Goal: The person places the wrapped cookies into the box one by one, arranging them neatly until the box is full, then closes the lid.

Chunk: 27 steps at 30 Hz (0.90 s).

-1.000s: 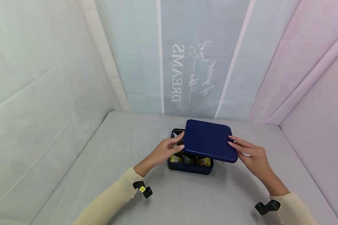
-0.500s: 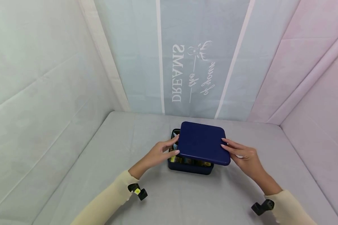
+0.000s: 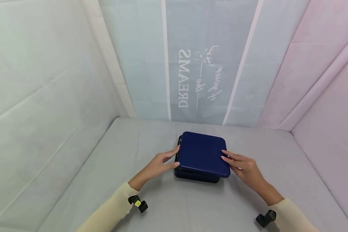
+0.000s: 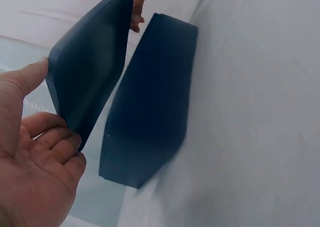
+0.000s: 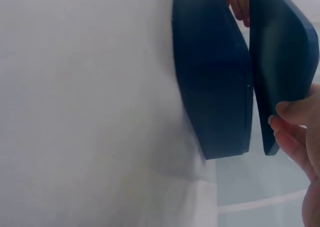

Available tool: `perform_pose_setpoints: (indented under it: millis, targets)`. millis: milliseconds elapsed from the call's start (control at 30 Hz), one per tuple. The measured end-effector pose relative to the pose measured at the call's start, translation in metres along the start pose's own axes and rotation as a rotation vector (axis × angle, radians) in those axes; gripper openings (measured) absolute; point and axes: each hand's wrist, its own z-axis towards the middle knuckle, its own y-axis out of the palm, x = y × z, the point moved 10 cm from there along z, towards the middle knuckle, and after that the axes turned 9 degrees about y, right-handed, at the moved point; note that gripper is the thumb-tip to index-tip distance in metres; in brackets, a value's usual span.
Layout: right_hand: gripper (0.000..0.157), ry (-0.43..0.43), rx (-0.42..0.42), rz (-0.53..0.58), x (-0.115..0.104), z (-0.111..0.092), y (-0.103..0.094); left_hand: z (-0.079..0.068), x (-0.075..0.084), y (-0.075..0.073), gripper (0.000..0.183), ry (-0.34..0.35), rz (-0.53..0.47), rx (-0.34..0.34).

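Observation:
A dark blue lid [image 3: 203, 153] hangs tilted just above a matching blue box [image 3: 195, 175], shifted a little to the right of it. My left hand [image 3: 159, 164] holds the lid's left edge; in the left wrist view the thumb presses the rim and curled fingers [image 4: 62, 142] sit under it. At the right edge my right hand [image 3: 246, 167] pinches the lid between thumb and fingers. The right wrist view shows a narrow gap between lid [image 5: 282, 52] and box [image 5: 215, 82]. Only a sliver of the box's inside shows at its left; the lid hides the rest.
The box stands on a grey cloth-covered surface [image 3: 185, 206]. Behind it rises a fabric backdrop [image 3: 203, 80] with mirrored white lettering. Pale fabric walls [image 3: 46, 96] close in on the left and right. Black wrist cameras [image 3: 138, 203] sit on both sleeves.
Both hands have carried the lid left and down, from right of the box to nearly over it. The wrapped packets seen inside the box earlier are now covered.

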Motion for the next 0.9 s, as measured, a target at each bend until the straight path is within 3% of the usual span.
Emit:
perform_pose_setpoints:
  millis: [33,133,233,433,600,733,900]
  targets:
    - [0.025,-0.022,0.008,-0.004,-0.002,0.000,0.001,-0.001,-0.002,0.000,0.065,-0.004,0.005,0.001]
    - [0.040,-0.064,0.030,-0.011,-0.005,0.000,0.004,-0.005,-0.006,0.000,0.065,-0.012,0.019,0.000]
    - [0.043,-0.079,0.030,-0.013,-0.006,-0.002,0.008,-0.008,-0.010,0.000,0.066,-0.015,0.029,0.001]
    - [0.046,-0.047,-0.018,-0.032,-0.002,-0.004,0.017,-0.013,-0.014,0.002,0.066,-0.010,0.037,0.009]
    - [0.027,0.014,-0.074,-0.048,0.002,-0.005,0.023,-0.017,-0.018,0.003,0.068,-0.026,0.026,0.014]
    - [0.054,0.030,-0.083,-0.074,0.002,-0.005,0.025,-0.018,-0.021,0.004,0.069,-0.027,0.035,0.016]
    - [0.056,0.010,-0.065,-0.092,0.001,-0.005,0.026,-0.018,-0.024,0.005,0.069,-0.028,0.045,0.013]
